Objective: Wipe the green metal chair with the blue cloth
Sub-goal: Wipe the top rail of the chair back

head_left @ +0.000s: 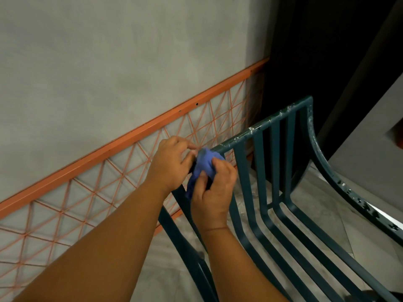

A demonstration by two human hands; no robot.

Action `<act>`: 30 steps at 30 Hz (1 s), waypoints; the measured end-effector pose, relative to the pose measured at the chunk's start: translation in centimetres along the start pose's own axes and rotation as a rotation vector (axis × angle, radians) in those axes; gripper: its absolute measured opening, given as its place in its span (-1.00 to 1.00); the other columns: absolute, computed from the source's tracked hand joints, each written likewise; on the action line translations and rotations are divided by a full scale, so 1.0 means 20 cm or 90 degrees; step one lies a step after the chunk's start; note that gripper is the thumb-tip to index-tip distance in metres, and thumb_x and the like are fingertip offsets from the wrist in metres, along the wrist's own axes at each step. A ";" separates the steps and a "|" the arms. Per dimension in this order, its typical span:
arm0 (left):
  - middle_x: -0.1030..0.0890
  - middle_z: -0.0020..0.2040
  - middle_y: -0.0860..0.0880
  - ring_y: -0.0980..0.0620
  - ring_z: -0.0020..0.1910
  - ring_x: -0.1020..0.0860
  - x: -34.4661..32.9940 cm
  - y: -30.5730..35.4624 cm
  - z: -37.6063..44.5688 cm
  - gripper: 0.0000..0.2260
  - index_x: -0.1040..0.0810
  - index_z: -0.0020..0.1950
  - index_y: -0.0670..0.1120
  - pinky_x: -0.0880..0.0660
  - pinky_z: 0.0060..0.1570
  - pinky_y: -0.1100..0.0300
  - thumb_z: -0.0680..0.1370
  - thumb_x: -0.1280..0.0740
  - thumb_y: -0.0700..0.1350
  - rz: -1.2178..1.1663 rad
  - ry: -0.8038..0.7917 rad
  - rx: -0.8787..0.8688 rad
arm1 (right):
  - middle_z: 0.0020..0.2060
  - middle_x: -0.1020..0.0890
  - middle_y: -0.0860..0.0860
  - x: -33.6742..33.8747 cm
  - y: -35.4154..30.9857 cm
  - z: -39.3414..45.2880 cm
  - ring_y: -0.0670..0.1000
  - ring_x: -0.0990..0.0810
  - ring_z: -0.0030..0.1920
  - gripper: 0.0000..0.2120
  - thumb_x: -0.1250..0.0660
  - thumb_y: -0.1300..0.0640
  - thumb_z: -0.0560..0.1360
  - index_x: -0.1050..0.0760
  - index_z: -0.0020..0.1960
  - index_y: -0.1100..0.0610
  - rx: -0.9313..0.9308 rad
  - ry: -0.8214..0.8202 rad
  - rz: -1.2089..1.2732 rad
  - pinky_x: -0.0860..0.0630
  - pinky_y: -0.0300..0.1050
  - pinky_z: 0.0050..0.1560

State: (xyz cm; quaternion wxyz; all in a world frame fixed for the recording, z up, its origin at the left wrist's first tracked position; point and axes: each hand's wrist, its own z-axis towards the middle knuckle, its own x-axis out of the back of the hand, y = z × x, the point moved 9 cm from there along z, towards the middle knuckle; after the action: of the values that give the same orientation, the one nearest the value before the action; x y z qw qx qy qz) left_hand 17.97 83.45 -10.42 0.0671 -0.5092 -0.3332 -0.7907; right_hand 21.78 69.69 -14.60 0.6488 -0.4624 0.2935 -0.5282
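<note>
The green metal chair [274, 171] fills the right half of the view, with a slatted back and seat and chipped paint along its top rail and right side. The blue cloth [201, 165] is bunched over the left corner of the top rail. My right hand [212, 188] grips the cloth from below and the right, thumb pressed into it. My left hand [172, 162] is closed on the cloth's upper left side at the same corner. The chair corner under the cloth is hidden.
An orange metal frame [122, 140] with a thin wire lattice leans along the grey wall just left of the chair. A dark opening lies behind the chair at upper right. Pale tiled floor [322, 205] shows through the slats.
</note>
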 end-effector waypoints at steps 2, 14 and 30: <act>-0.54 0.06 -0.03 -0.02 0.07 -0.42 0.00 -0.02 0.01 -0.86 -0.61 0.05 -0.08 -0.39 0.06 0.13 0.54 -0.29 -0.18 -0.014 -0.008 0.021 | 0.27 -0.34 0.11 -0.07 0.02 0.01 0.00 -0.37 0.22 -0.65 -0.25 0.16 0.50 -0.33 0.27 -0.02 0.022 -0.031 -0.060 -0.36 -0.31 0.19; -0.59 0.08 0.03 0.01 0.10 -0.44 -0.05 0.02 0.01 -0.74 -0.59 0.13 0.00 -0.38 0.06 0.17 0.59 -0.14 -0.03 0.039 -0.049 -0.025 | 0.14 -0.36 -0.05 -0.03 0.26 -0.07 -0.21 -0.41 0.11 -0.60 -0.32 0.20 0.54 -0.34 0.35 0.09 -0.163 -0.050 -0.035 -0.34 -0.50 0.09; -0.32 0.40 -0.06 -0.09 0.34 -0.31 -0.06 0.01 0.02 -0.63 -0.37 0.38 0.01 -0.33 0.27 -0.10 0.58 -0.18 0.04 0.150 -0.017 -0.034 | 0.02 -0.49 -0.02 0.19 0.27 0.00 -0.20 -0.50 0.02 -0.77 -0.32 0.26 0.52 -0.43 0.14 0.07 -0.222 0.124 0.052 -0.51 -0.27 0.06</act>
State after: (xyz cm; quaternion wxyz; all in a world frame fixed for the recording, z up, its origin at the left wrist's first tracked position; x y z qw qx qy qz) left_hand 18.98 83.35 -11.24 0.1420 -0.5569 -0.2507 -0.7790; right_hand 25.06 66.24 -19.01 0.5487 -0.5022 0.4602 -0.4847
